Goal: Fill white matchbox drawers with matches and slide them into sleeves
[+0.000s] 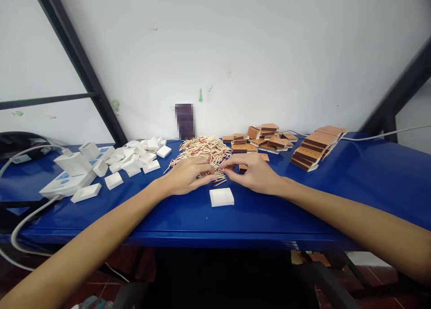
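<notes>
At the front edge of a loose pile of red-tipped matches (205,148), my two hands face each other. My left hand (188,176) is curled, with matches showing between its thumb and fingers; how many it holds is hidden. Thumb and forefinger of my right hand (252,172) pinch together at red match heads close to the left fingertips. Just in front of both hands lies a white matchbox tray (221,197), its open side up. A few stray matches (220,182) lie between the hands and that tray.
White matchbox trays (134,158) are heaped at left, beside a white device (69,183) with cables. Brown matchbox sleeves (269,136) lie piled behind my right hand, with stacked sleeves (316,147) farther right. The blue table (269,219) meets a white wall; a pixelated dark object (185,121) stands there.
</notes>
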`<state>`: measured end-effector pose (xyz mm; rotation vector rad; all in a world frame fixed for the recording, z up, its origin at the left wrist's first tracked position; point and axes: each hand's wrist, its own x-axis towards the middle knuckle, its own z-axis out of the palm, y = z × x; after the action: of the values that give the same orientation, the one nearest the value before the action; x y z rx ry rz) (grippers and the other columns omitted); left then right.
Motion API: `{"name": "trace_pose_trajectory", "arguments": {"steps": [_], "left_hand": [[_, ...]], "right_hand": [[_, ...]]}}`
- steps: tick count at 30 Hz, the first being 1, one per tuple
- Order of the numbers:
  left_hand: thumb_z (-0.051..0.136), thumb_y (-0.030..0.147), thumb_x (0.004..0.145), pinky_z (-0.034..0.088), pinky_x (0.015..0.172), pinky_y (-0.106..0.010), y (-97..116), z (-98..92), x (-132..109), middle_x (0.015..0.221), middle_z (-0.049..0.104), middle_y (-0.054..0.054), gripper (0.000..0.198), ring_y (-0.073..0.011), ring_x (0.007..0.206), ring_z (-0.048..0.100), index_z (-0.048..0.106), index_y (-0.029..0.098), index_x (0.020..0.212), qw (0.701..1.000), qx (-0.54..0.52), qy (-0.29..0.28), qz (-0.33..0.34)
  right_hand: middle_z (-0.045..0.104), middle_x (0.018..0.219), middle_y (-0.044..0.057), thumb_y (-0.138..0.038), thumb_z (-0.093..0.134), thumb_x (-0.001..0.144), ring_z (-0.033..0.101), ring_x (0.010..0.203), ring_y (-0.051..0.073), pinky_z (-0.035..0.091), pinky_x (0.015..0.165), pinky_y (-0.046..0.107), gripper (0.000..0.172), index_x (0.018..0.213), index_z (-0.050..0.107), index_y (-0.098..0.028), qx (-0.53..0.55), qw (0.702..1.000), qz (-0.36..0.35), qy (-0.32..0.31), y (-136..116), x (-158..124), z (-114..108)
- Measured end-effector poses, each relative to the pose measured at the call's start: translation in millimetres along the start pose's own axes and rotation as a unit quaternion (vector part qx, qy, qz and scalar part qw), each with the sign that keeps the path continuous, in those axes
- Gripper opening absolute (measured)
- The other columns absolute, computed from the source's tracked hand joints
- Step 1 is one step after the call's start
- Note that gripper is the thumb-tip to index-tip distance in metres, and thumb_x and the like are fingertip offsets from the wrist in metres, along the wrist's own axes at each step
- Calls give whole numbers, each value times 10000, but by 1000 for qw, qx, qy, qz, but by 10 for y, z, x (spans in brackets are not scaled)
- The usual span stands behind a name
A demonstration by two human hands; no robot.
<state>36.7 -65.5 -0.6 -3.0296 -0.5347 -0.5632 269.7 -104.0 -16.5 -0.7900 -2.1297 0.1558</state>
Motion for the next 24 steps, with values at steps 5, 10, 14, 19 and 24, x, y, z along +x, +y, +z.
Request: {"name": "trace_pose_trajectory", "arguments": {"steps": [5, 10, 14, 19, 24], "left_hand": [[572, 505, 899, 392, 634, -263, 53, -50, -17, 685, 605, 8, 352, -125, 632, 543, 663, 172, 832, 999, -44, -7, -1], [687, 571, 753, 377, 576, -279, 228, 19, -32, 645, 594, 5, 405, -133, 581, 531, 654, 171, 800, 998, -33, 3, 61], [652, 470, 789, 389, 581, -284, 307, 50, -39, 667, 614, -16, 298, -145, 604, 558, 648, 172, 790, 997, -16, -3, 78], [629, 433, 818, 395, 577, -262, 191, -8, -41, 593, 558, 29, 260, -107, 548, 515, 662, 176, 815, 997, -48, 33, 44], [473, 376, 968, 383, 571, -241, -114, -18, -80, 584, 579, 21, 316, -97, 547, 500, 671, 171, 831, 995, -57, 69, -46]], "right_hand": [[663, 868, 67, -200, 571, 901, 604, 760, 156, 473, 678, 280, 158, 926, 724, -170, -53, 995, -54, -66, 37, -10, -18], [653, 940, 72, -212, 582, 916, 618, 846, 176, 475, 732, 296, 150, 938, 728, -184, -69, 982, -44, -168, 51, -27, -13], [642, 913, 61, -247, 551, 960, 609, 818, 163, 452, 712, 281, 187, 990, 726, -191, -68, 975, -68, -200, 44, -15, -20], [622, 901, 49, -256, 539, 964, 587, 791, 160, 423, 679, 276, 203, 1066, 709, -211, -95, 972, -39, -213, 51, -9, -41], [618, 908, 48, -257, 586, 916, 582, 791, 170, 426, 696, 292, 173, 1035, 701, -209, -120, 970, 0, -213, 81, -29, -34]]}}
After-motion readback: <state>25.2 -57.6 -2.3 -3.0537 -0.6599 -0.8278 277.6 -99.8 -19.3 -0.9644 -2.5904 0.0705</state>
